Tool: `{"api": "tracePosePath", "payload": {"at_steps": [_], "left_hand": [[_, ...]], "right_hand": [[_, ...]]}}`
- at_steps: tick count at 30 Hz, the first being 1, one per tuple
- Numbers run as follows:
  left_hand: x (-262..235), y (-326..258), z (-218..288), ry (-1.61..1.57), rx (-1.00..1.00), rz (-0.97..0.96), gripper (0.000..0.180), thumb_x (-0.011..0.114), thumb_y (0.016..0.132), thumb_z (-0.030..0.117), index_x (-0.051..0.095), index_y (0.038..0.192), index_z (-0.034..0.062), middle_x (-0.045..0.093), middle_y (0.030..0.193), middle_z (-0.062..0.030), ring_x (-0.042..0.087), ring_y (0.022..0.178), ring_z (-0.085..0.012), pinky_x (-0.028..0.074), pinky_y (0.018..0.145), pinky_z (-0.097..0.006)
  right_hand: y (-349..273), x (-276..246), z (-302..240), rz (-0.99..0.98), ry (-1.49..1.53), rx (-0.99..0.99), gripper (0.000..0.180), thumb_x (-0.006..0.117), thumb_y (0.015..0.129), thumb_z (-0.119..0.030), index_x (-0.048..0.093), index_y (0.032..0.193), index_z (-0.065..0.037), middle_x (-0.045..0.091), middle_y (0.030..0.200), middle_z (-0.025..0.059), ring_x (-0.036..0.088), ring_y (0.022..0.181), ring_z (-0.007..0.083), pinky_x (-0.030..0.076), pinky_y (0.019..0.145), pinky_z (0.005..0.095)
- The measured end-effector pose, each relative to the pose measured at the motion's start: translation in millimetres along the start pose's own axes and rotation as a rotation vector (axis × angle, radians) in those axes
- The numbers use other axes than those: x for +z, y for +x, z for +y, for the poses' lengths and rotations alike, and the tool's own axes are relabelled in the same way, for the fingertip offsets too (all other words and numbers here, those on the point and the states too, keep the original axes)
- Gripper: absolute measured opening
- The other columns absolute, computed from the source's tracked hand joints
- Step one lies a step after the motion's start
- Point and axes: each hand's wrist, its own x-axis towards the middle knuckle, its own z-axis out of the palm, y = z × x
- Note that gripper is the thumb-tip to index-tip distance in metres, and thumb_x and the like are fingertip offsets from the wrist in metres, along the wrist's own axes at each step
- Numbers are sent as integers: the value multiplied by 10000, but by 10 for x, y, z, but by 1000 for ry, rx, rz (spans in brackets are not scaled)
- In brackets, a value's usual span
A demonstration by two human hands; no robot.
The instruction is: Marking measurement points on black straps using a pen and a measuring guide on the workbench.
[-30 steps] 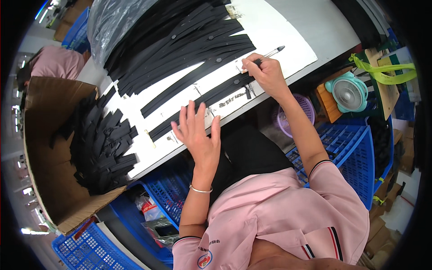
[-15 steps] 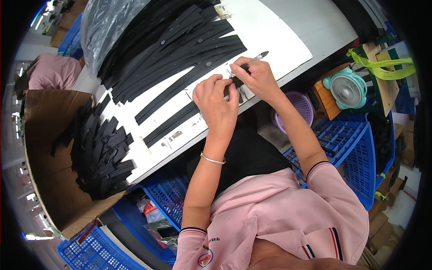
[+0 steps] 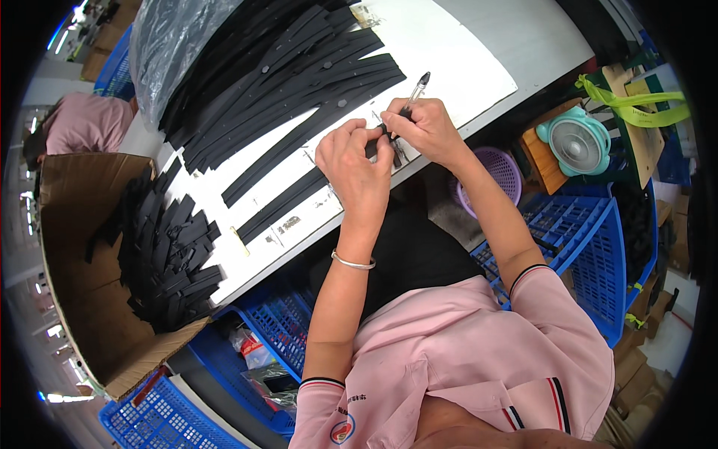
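Note:
In my right hand (image 3: 428, 133) is a pen (image 3: 416, 94) with a clear barrel and black cap end, its writing tip lowered toward the strip beside my left fingers. My left hand (image 3: 353, 166), fingers curled, grips the end of a black fabric strip (image 3: 288, 203) that lies flat along the front of the white work board (image 3: 464, 63). Its gripped end is partly hidden by my fingers. Just beyond it, another black strip (image 3: 273, 165) lies alone, and a thick layer of long black strips (image 3: 262, 105) covers the board's far left.
A cardboard box (image 3: 82, 262) at the left holds a heap of short black strips (image 3: 168, 258). Clear plastic sheeting (image 3: 168, 52) lies at the back. Right of the table are a teal fan (image 3: 576, 146), a purple basket (image 3: 490, 179) and a blue crate (image 3: 591, 262). Another person (image 3: 86, 123) is at far left.
The pen stands more upright, and my right hand has shifted slightly left, closer to my left fingers. My left hand has moved only a little, still on the strip.

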Motion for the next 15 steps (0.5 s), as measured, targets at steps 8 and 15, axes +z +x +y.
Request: {"api": "tracePosePath", "payload": {"at_steps": [8, 15], "left_hand": [[22, -5, -10, 3, 21, 16, 85, 759, 817, 103, 732, 878, 51, 693, 1123, -67, 568, 1108, -268, 366, 1040, -432], [-124, -90, -37, 119, 102, -11, 243, 733, 880, 76, 744, 1122, 80, 634, 1323, -130, 536, 1272, -331, 327, 1114, -502]], "right_hand": [[8, 33, 33, 7, -153, -116, 232, 668, 948, -115, 664, 789, 53, 668, 680, 57, 576, 589, 102, 440, 546, 279], [-19, 36, 63, 26, 16, -2, 221, 661, 950, -140, 693, 791, 10, 669, 667, 91, 630, 592, 131, 474, 569, 283]]}}
